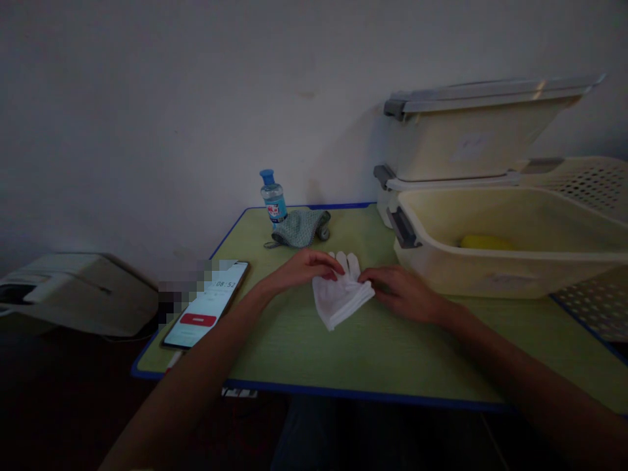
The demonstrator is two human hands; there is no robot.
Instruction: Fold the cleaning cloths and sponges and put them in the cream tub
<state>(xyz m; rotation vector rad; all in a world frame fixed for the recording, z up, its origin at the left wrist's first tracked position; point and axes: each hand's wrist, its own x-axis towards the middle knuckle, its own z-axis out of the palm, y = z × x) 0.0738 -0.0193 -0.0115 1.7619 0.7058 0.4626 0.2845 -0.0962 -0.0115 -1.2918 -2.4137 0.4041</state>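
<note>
A white cloth glove (338,301) lies between my hands, its fingers pointing to the back and its cuff to the front. My left hand (314,263) reaches over the glove from the left, with thumb and fingertips closed on the fabric near the base of its fingers. On the other side, my right hand (405,293) pinches the glove's right edge between thumb and fingers. Behind the glove sits a crumpled grey-green patterned cloth (299,227). A clear bottle with a blue cap (275,201) stands upright just behind that cloth.
A phone (206,311) with a lit timer screen rests at the left of the green, blue-edged table (392,366). An open cream bin (490,271) holding something yellow (485,243) stands at the right. Stacked lidded bins (441,140) rise behind it, beside a perforated basket (598,186).
</note>
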